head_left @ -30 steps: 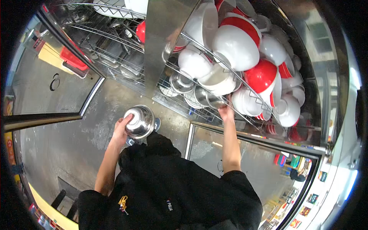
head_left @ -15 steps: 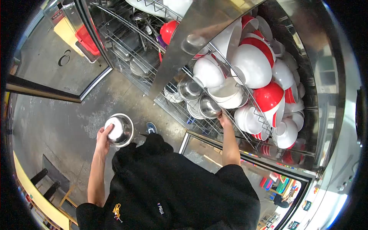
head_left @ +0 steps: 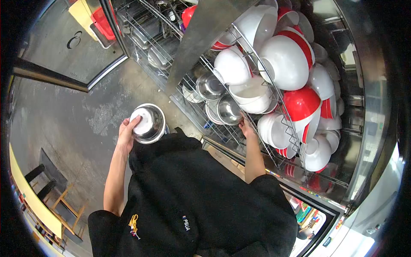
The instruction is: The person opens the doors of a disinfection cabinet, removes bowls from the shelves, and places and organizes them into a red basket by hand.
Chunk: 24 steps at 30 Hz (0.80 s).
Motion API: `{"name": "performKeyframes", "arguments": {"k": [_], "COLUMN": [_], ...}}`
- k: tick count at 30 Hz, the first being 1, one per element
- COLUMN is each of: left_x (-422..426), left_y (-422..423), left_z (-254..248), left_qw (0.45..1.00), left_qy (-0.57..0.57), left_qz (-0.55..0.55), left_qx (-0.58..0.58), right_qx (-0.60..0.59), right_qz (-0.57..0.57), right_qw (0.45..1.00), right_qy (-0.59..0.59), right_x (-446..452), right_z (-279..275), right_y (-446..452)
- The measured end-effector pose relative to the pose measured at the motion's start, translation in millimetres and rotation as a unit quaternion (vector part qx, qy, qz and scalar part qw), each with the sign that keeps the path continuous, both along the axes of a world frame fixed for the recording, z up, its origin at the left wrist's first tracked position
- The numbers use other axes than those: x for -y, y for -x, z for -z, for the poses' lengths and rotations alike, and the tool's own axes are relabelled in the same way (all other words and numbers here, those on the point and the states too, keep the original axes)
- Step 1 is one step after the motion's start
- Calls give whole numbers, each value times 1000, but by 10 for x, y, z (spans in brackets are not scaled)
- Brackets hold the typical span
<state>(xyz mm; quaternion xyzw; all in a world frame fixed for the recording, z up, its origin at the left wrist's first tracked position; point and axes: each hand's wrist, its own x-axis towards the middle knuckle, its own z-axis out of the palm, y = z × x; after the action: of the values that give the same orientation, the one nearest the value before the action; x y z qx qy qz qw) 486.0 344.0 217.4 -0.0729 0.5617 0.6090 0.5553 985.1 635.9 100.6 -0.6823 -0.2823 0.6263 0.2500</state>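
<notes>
My left hand [head_left: 128,133] grips a shiny stainless steel bowl [head_left: 157,123] out over the floor, thumb on its pale inside or base. At the lower shelf of the cabinet, my right hand [head_left: 246,128] has its fingers on the rim of another steel bowl [head_left: 230,112], partly hidden behind the rack wires. That bowl rests among a second steel bowl [head_left: 209,87] and some white dishes [head_left: 212,112]. Just above it sit stacked white bowls [head_left: 252,97].
A wire shelf [head_left: 265,68] packed with white and red bowls [head_left: 284,64] stands right of the dark metal divider [head_left: 201,38]. Glass doors [head_left: 92,83] swing open on both sides. A red bin [head_left: 102,23] and a wooden chair [head_left: 66,205] are at left.
My left hand has brought its steel bowl rightward and up, closer to the rack. My right hand stays at the other bowl's rim, while the whole view has shifted slightly.
</notes>
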Motion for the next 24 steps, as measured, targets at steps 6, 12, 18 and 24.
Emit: {"name": "performKeyframes", "arguments": {"k": [6, 12, 18, 24], "left_x": [114, 327, 526, 772], "left_y": [-12, -35, 8, 188], "left_z": [7, -60, -56, 89], "left_qw": [1000, 996, 997, 996], "left_qy": [18, 61, 44, 33], "left_qz": [-23, -59, -61, -67], "left_qx": [3, 0, 3, 40], "right_qx": [20, -137, -324, -257], "right_qz": [-55, 78, 252, 211], "right_qw": [998, 984, 912, 941], "right_qy": [-28, -89, 11, -63], "right_x": [134, 175, 463, 1027], "right_z": [-591, -308, -459, -1044], "right_y": [373, 191, 32, 514]}}
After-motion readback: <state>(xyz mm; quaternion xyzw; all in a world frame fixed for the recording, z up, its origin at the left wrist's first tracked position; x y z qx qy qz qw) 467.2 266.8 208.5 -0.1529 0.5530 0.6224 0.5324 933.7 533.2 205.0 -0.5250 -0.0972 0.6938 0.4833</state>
